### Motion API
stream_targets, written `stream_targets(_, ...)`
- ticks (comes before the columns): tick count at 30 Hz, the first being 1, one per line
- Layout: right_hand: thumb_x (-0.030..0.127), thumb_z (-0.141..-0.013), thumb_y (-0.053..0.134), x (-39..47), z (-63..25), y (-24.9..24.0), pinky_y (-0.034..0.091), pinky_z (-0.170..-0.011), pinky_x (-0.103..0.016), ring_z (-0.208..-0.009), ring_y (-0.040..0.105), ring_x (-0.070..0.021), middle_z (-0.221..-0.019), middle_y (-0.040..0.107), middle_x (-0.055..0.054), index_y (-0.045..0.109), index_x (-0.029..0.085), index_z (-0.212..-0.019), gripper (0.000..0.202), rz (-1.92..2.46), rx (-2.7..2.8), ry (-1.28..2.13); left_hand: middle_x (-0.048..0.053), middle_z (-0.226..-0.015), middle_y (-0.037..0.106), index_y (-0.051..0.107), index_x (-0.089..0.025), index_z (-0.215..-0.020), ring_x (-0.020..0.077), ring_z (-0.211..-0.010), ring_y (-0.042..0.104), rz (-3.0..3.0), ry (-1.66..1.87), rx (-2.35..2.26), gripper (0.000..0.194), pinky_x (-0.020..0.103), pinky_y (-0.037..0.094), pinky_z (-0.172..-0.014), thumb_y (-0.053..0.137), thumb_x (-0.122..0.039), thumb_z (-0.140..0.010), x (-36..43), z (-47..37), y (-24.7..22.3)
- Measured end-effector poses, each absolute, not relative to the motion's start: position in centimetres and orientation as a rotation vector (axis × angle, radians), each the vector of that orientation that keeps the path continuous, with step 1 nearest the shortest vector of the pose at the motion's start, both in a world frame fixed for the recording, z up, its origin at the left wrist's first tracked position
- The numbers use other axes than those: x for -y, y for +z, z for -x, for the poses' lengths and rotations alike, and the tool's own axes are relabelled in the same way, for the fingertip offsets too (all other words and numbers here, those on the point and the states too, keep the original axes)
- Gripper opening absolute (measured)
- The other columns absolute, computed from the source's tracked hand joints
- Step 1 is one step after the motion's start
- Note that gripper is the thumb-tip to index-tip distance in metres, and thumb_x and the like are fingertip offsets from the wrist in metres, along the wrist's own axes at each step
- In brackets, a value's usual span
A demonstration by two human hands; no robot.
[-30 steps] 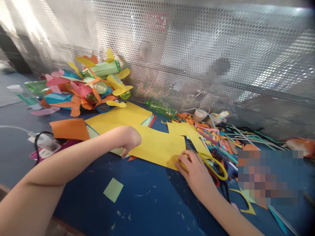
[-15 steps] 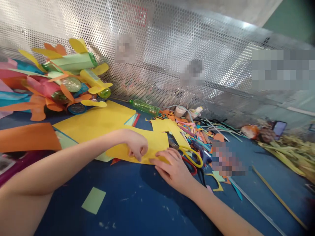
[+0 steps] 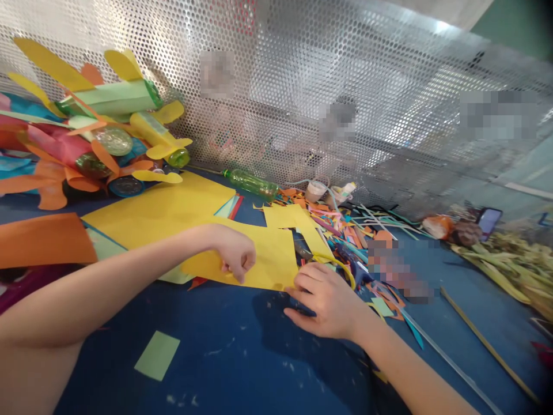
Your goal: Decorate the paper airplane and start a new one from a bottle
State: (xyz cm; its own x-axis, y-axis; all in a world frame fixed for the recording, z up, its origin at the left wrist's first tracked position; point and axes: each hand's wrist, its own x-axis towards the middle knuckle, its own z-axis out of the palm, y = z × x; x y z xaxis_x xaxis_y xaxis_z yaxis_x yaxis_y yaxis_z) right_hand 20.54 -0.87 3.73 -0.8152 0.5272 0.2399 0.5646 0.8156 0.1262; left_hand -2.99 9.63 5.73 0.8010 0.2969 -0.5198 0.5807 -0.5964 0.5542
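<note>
Paper-winged bottles [image 3: 114, 98], seemingly complete, are lying beyond the curled left hand [image 3: 237, 252] (grip unclear). Yellow sheet [image 3: 273, 252], apparently uncut, is lying beside the loosely spread right hand [image 3: 323, 295].

No lettering, label, brand or number can be read. A small blue mark [image 3: 546, 219] is seen at the right edge, on the pale panel [image 3: 523, 162], but it cannot be made out.

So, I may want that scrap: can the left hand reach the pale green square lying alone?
Probably yes: the pale green square lies uncovered on the blue table, and nothing visible blocks the left hand.
</note>
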Motion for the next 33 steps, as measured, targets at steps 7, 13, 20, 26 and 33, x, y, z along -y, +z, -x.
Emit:
stream_targets(7, 0.039, -0.078, 0.050, 1.4, -20.5, 3.7, 0.034, -0.054, -0.031, -0.067, 0.047, -0.0196, -0.060, 0.054, -0.006, 0.064, 0.016, -0.063, 0.031, 0.897, 2.882, -0.359, -0.002, -0.056, 0.058, 0.056, -0.017, -0.065, 0.0124, -0.050, 0.057, -2.206, -0.495, -0.664, 0.014, 0.022, 0.041, -0.049, 0.063, -0.029, -0.066, -9.6, 3.0, 5.9)
stream_targets(13, 0.037, -0.075, 0.053, 1.4, -20.9, 3.6, 0.034, -0.053, -0.030, -0.066, 0.048, -0.0194, -0.057, 0.052, -0.006, 0.062, 0.017, -0.055, 0.030, 0.953, 2.879, -0.398, -0.004, -0.053, 0.057, 0.056, -0.018, -0.064, 0.0115, -0.051, 0.053, -2.274, -0.545, -0.622, 0.008, 0.020, 0.037, -0.048, 0.062, -0.022, -0.066, -9.4, 3.0, 6.4)
stream_targets(20, 0.020, -0.085, 0.048, 0.6, -20.3, 2.6, 0.042, -0.062, -0.029, -0.067, 0.051, -0.0168, -0.059, 0.054, -0.005, 0.062, 0.017, -0.058, 0.031, 0.906, 2.675, -0.425, -0.004, -0.059, 0.058, 0.055, -0.019, -0.068, 0.0124, -0.058, 0.052, -2.309, -0.534, -0.491, 0.012, 0.021, 0.036, -0.052, 0.067, -0.019, -0.064, -10.0, 3.4, 6.0)
stream_targets(26, 0.025, -0.089, 0.047, 0.7, -19.1, 1.7, 0.047, -0.073, -0.032, -0.083, 0.056, -0.0174, -0.091, 0.060, -0.007, 0.061, 0.025, -0.113, 0.027, 0.908, 2.688, -0.046, -0.006, -0.062, 0.053, 0.052, -0.020, -0.067, 0.0116, -0.060, 0.048, -2.360, -0.535, -0.487, 0.017, 0.020, 0.034, -0.053, 0.069, -0.018, -0.063, -9.7, 3.3, 6.6)
stream_targets(33, 0.025, -0.089, 0.049, 0.1, -19.5, 1.3, 0.048, -0.070, -0.031, -0.081, 0.058, -0.0159, -0.089, 0.061, -0.006, 0.064, 0.028, -0.110, 0.026, 0.893, 2.628, 0.059, -0.009, -0.056, 0.047, 0.052, -0.023, -0.071, 0.0114, -0.051, 0.042, -2.416, -0.729, -0.727, 0.034, 0.022, 0.028, -0.051, 0.073, -0.011, -0.047, -8.9, 4.2, 8.3)
